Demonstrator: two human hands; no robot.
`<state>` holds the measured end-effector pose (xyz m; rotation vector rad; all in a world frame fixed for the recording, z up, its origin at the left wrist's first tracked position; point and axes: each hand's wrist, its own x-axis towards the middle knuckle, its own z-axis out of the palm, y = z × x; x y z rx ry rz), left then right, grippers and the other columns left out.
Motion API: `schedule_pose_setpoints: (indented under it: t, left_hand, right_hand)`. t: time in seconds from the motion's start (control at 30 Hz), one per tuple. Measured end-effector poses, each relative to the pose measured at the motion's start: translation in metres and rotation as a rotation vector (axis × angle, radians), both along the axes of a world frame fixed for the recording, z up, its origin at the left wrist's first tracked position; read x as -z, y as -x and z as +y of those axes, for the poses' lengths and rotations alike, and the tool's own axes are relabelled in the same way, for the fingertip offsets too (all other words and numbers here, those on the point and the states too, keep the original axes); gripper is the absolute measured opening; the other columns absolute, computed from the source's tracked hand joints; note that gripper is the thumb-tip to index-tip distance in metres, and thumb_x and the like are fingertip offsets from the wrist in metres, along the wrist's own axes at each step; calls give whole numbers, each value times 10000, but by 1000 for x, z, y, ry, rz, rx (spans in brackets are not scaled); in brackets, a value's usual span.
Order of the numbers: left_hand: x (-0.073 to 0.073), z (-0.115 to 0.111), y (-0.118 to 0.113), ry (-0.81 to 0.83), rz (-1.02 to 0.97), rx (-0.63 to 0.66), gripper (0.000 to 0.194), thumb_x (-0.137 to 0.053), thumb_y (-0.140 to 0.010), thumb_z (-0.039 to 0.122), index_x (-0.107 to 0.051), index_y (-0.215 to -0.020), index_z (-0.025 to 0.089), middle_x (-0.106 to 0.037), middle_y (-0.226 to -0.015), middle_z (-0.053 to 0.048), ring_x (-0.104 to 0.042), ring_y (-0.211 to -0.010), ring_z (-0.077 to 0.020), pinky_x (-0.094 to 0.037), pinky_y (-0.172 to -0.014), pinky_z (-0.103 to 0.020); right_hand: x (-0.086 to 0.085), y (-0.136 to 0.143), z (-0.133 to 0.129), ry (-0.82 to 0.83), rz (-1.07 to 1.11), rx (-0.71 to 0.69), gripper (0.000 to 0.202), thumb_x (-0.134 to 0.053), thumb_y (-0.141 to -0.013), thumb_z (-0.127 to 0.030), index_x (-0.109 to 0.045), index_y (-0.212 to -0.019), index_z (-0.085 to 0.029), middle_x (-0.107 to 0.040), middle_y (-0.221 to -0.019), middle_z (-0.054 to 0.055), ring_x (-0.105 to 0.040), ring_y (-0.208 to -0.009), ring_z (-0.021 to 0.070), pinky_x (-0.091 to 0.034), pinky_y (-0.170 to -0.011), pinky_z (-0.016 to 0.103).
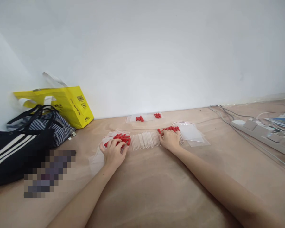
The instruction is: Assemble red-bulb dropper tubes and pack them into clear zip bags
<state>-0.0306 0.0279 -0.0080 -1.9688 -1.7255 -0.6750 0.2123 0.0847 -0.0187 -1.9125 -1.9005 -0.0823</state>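
Plain pale wall (156,57) behind wood-toned tabletop (147,183); soft light.

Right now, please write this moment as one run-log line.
left hand: at small red elongated pieces | right hand: at similar red pieces | between hands: thin whitish sticks in row | left background: yellow shopping bag

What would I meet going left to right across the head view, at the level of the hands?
Black bag with white stripes → left hand → middle pale sticks → right hand → right-side clear plastic bags → white power strip.
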Motion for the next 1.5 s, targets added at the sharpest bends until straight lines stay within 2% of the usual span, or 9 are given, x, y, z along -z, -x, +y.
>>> schedule_pose_setpoints:
  t: [0.17, 0.5, 0.7, 0.8, 0.9, 1.0, 1.13, 1.3, 1.5]
  left_hand:
    - [0, 9, -9, -38, 63, -50, 184, -524, -738, 349, -645, -747, 210, -566, -1014, -83, -448, -985, -264, -86, -927, -561]
    - [-1, 24, -13, -22, 230, -17, 173, -505, -737, 291, -644, -693, 197, -537, -1105, -106, -396, -1098, -284, -199, -932, -520]
    - [-10, 3, -17, -152, 93, 66, 163, -488, -755, 260, -634, -724, 193, -542, -1106, -93, -394, -1113, -283, -189, -958, -497]
    - [-10, -20, -24, -110, -22, 232, 136, -506, -746, 260, -631, -757, 208, -581, -1000, -72, -450, -1033, -254, -252, -933, -458]
    - [-6, -39, -33, 80, -76, 439, 128, -496, -755, 256, -619, -749, 219, -594, -912, -49, -489, -952, -217, -315, -883, -410]
    - [-2, -47, -40, 202, -104, 526, 113, -502, -743, 246, -606, -777, 217, -604, -893, -40, -507, -916, -212, -331, -860, -411]
    - [4, -43, -46, 250, -147, 551, 265, -532, -740, 301, -584, -977, 194, -603, -984, -67, -503, -952, -230, -363, -843, -407]
    - [12, -37, -52, 225, -155, 523, 156, -511, -785, 266, -658, -814, 225, -632, -963, -44, -515, -939, -217, -363, -828, -405]
    - [7, -40, -56, 197, -176, 482, 117, -528, -797, 267, -645, -809, 268, -675, -842, 12, -553, -873, -202, -254, -866, -460]
  right_hand:
    - [-10, 11, 6, 178, -49, 22, 271, -426, -746, -342, -634, -726, -169, -638, -798, 100, -541, -850, 234, -229, -780, 383]
    - [-15, 17, 14, 229, -38, 9, 228, -483, -707, -298, -623, -774, -132, -648, -755, 123, -593, -735, 245, -274, -753, 405]
    - [-19, 7, 8, 176, -11, -44, 251, -407, -786, -307, -603, -749, -155, -643, -795, 105, -563, -828, 236, -297, -741, 363]
    - [-11, -10, -9, 33, 50, -193, 237, -383, -823, -303, -569, -772, -165, -634, -819, 71, -543, -842, 198, -305, -733, 314]
    - [3, -31, -35, -115, 128, -496, 179, -405, -833, -266, -543, -788, -161, -622, -784, 43, -543, -775, 159, -302, -739, 297]
    - [12, -46, -59, -149, 133, -684, 150, -416, -841, -227, -558, -836, -177, -618, -775, 26, -544, -712, 128, -301, -732, 290]
    - [14, -45, -72, -172, 128, -741, 190, -414, -848, -193, -560, -969, -208, -618, -792, 22, -547, -717, 120, -301, -724, 287]
    - [13, -27, -72, -186, 122, -781, 194, -408, -845, -172, -568, -955, -188, -606, -800, 33, -540, -739, 119, -296, -730, 295]
    - [14, -21, -75, -178, 128, -820, 187, -391, -847, -165, -565, -913, -176, -598, -798, 33, -530, -745, 118, -289, -754, 306]
